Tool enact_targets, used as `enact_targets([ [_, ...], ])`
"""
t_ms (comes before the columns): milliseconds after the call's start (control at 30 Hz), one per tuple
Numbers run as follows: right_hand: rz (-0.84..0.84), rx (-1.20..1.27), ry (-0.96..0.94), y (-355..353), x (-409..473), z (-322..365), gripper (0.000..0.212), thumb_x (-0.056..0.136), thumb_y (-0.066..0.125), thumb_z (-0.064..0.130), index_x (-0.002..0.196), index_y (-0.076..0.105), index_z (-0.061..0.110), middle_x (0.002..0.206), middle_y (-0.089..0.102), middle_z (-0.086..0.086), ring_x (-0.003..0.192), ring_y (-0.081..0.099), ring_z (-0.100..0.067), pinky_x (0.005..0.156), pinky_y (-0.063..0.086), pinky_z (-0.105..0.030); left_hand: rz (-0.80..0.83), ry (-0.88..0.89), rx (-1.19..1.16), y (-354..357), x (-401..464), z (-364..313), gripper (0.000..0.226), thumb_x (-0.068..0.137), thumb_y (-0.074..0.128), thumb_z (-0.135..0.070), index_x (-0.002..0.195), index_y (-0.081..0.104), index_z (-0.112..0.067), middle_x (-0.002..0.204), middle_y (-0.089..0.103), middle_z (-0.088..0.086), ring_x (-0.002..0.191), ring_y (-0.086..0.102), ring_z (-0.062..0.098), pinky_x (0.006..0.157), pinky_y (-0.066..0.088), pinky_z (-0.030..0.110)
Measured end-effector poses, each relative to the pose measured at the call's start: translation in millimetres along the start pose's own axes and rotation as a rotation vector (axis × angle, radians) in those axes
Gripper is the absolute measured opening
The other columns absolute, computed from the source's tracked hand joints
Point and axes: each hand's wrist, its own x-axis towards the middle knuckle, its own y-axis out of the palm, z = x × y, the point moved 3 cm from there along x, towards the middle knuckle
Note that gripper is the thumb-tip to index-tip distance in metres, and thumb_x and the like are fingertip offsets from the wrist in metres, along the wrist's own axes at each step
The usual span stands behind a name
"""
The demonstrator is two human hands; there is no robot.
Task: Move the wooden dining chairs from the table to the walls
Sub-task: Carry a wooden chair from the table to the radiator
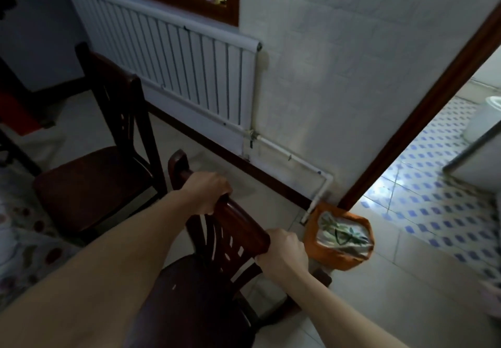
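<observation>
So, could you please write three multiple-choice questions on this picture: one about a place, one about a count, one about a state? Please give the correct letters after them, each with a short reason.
1. Where does the orange bin stand?
A. On the floor beside the doorway
B. On a chair seat
C. On the window ledge

2. How many wooden chairs are in view?
A. One
B. Two
C. Four

3. What are the hands doing to the near chair?
A. Both rest on its seat
B. Only one touches it
C. Both grip its top rail

Answers:
1. A: the bin sits on the floor tiles at the foot of the wall, next to the door frame.
2. B: the near chair and a second chair to its left, in front of the radiator.
3. C: the left hand and the right hand each close around one end of the rail.
</observation>
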Motion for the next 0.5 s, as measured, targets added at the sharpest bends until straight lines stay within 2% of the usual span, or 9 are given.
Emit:
enact_targets([
  [167, 0.045, 0.022, -0.020, -16, 7, 16, 0.023, 0.083, 0.062, 0.019, 0.105, 0.067, 0.022, 0.088, 0.061, 0.002, 0.077, 0.056, -0.017, 0.062, 0.042, -0.026, 0.034, 0.021, 0.084, -23, 2, 12, 0.029, 0.082, 0.064, -0.016, 0.110, 0.062, -0.020, 0.110, 0.061, 0.001, 0.105, 0.058, 0.021, 0.067, 0.037, 0.027],
  [267, 0.034, 0.029, -0.031, -36, 20, 24, 0.024, 0.081, 0.068, 0.025, 0.105, 0.068, 0.022, 0.092, 0.066, 0.002, 0.086, 0.064, -0.018, 0.066, 0.047, -0.026, 0.028, -0.014, 0.107, -46, 6, 23, 0.029, 0.078, 0.066, -0.017, 0.107, 0.062, -0.022, 0.095, 0.055, -0.001, 0.095, 0.057, 0.020, 0.065, 0.039, 0.029],
  [367, -0.006, 0.013, -0.053, -64, 40, 24, 0.028, 0.079, 0.071, 0.029, 0.105, 0.067, 0.021, 0.096, 0.068, 0.000, 0.083, 0.063, -0.018, 0.069, 0.049, -0.027, 0.005, -0.015, 0.113, -70, 24, 28, 0.026, 0.076, 0.066, -0.016, 0.101, 0.064, -0.019, 0.087, 0.051, -0.003, 0.086, 0.056, 0.019, 0.062, 0.041, 0.030],
  [433, -0.014, -0.002, -0.069, -82, 55, 22, 0.030, 0.078, 0.072, 0.031, 0.105, 0.068, 0.019, 0.096, 0.069, -0.002, 0.085, 0.065, -0.019, 0.070, 0.051, -0.028, 0.001, -0.016, 0.113, -85, 41, 29, 0.026, 0.077, 0.066, -0.017, 0.102, 0.064, -0.019, 0.094, 0.058, 0.001, 0.086, 0.054, 0.019, 0.062, 0.039, 0.029],
  [500, -0.035, 0.008, -0.094, -103, 78, 17, 0.032, 0.076, 0.073, 0.032, 0.104, 0.069, 0.017, 0.098, 0.070, -0.002, 0.090, 0.067, -0.021, 0.072, 0.053, -0.028, -0.019, -0.007, 0.116, -100, 66, 30, 0.027, 0.078, 0.066, -0.017, 0.104, 0.064, -0.020, 0.103, 0.063, 0.001, 0.094, 0.058, 0.021, 0.064, 0.040, 0.028],
])
